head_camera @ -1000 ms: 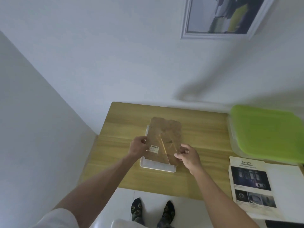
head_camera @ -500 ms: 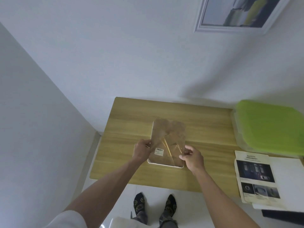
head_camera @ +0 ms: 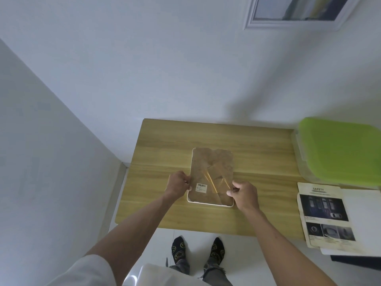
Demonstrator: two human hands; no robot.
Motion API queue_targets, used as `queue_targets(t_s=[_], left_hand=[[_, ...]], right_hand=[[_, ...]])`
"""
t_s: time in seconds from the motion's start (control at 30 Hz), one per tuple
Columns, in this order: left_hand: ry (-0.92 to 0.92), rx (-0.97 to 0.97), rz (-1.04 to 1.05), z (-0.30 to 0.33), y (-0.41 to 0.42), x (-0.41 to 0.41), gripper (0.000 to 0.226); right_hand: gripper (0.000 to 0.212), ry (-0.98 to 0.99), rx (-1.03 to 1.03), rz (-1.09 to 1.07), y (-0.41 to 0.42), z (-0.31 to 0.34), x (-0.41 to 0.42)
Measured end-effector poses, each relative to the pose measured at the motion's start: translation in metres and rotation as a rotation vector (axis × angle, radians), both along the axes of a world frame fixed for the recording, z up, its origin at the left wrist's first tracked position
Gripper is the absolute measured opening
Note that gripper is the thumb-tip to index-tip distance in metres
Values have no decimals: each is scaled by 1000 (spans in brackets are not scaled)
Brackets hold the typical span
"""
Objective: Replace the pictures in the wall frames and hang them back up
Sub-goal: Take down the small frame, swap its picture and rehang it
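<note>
A white picture frame (head_camera: pixel 210 203) lies face down in the middle of the wooden table (head_camera: pixel 257 157). Its brown backing board (head_camera: pixel 212 168), with a small white label and a fold-out stand, lies on the frame. My left hand (head_camera: pixel 178 185) pinches the board's left edge. My right hand (head_camera: pixel 244 195) pinches its right edge near the lower corner. A second white frame with a picture (head_camera: pixel 292 12) hangs on the wall at the upper right.
A clear box with a green lid (head_camera: pixel 340 149) sits at the table's right end. In front of it lie a printed safety sheet (head_camera: pixel 323 213) and white paper (head_camera: pixel 362 219). A wall corner stands left of the table. My feet are below the table's near edge.
The backing board has come down from a raised tilt and now lies flat on the frame. Both hands have stayed at its side edges. The camera has tipped a little.
</note>
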State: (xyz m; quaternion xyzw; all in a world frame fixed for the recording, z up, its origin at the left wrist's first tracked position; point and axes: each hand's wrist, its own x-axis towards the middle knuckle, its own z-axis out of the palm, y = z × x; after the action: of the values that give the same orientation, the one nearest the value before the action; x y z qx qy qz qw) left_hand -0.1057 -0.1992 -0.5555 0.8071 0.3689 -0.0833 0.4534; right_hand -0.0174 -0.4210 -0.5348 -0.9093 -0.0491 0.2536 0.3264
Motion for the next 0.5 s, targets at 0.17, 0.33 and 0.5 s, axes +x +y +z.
queue_targets(t_s=[0.17,0.33,0.5], left_hand=[[79,101,-102,3,-1,4,15],[83,311,-403,23,-10,13,34],[177,623,-828,24,1,49,123]], right_hand=[[34,-89,-219,185,8,-5,4],[42,-218,-412,459,20,10,13],[130,-242,-588,809,38,14,53]])
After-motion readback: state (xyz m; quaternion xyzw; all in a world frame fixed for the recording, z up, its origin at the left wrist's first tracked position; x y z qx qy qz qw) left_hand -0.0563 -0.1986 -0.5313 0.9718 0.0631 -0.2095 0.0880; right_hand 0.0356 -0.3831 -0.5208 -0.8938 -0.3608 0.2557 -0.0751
